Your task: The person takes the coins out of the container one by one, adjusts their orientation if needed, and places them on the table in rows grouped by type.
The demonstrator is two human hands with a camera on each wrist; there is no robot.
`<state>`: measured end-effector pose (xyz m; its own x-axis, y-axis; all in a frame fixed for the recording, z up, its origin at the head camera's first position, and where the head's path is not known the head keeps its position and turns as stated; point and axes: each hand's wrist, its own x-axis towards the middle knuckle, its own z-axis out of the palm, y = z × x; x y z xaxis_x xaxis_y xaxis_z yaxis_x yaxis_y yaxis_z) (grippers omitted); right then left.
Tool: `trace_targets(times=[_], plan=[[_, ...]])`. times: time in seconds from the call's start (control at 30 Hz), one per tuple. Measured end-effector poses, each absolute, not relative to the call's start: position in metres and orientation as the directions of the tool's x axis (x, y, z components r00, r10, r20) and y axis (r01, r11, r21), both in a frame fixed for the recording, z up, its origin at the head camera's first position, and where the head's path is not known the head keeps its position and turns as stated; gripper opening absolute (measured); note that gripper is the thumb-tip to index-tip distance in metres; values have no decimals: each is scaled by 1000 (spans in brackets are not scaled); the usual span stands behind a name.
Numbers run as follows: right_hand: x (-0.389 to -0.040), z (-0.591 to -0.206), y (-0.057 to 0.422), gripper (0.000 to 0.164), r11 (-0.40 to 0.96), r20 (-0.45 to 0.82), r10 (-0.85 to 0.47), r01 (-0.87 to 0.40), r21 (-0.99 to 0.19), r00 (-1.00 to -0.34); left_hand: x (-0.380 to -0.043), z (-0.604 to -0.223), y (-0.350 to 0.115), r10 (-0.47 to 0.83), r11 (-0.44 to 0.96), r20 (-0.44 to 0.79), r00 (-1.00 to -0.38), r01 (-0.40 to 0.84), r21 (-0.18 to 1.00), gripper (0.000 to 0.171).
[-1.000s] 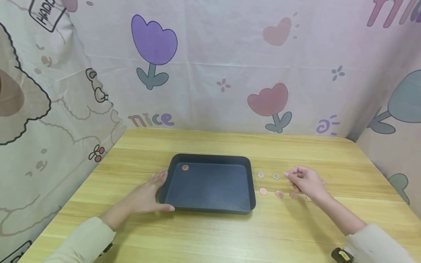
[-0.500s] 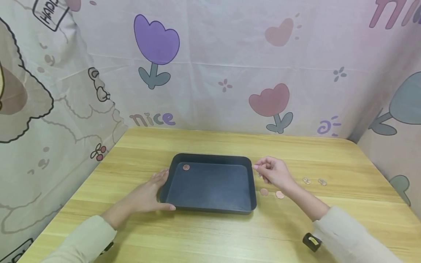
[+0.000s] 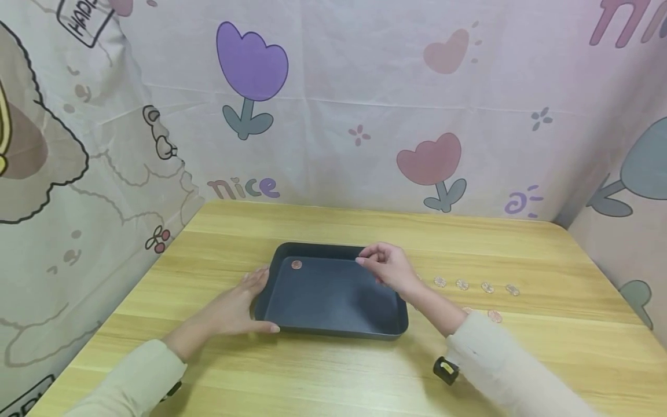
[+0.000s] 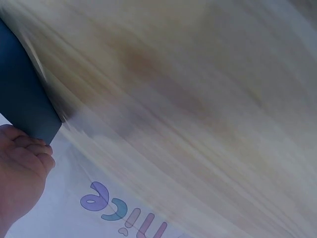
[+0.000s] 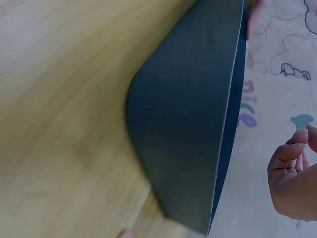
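Observation:
A dark rectangular baking tray [image 3: 333, 295] rests on the table, with one copper coin [image 3: 296, 264] in its far left corner. My left hand [image 3: 234, 310] holds the tray's left end, fingers at the side wall and thumb along the front edge. Over the tray's far right part, my right hand [image 3: 388, 269] pinches with thumb and index fingertip; the coin between them is almost wholly hidden. In the right wrist view the pinching right hand [image 5: 294, 173] shows beyond the tray's wall [image 5: 188, 114]. The left wrist view catches the left hand's curled fingers [image 4: 27, 148] at a tray corner.
To the tray's right lies a row of several silver coins [image 3: 462, 284], with copper coins [image 3: 494, 316] in a nearer row, partly covered by the right forearm. A printed cloth [image 3: 333, 116] hangs behind the wooden table [image 3: 323, 376].
My right hand has travelled left from above the coin rows, past the tray's right wall, to over its inside. The left hand and the tray stay put.

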<state>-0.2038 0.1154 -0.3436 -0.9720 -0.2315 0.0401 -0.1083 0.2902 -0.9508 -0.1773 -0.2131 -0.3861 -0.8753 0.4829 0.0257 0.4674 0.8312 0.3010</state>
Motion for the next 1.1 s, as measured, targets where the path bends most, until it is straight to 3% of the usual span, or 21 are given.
trace_targets(times=[0.67, 1.1], plan=[[-225, -354, 29, 25, 193, 46, -245, -96, -977, -968, -175, -384, -211, 478, 828, 24, -878, 460, 320, 116], [-249, -373, -3, 28, 206, -55, -163, 21, -978, -985, -176, -385, -212, 478, 832, 20, -878, 460, 308, 116]])
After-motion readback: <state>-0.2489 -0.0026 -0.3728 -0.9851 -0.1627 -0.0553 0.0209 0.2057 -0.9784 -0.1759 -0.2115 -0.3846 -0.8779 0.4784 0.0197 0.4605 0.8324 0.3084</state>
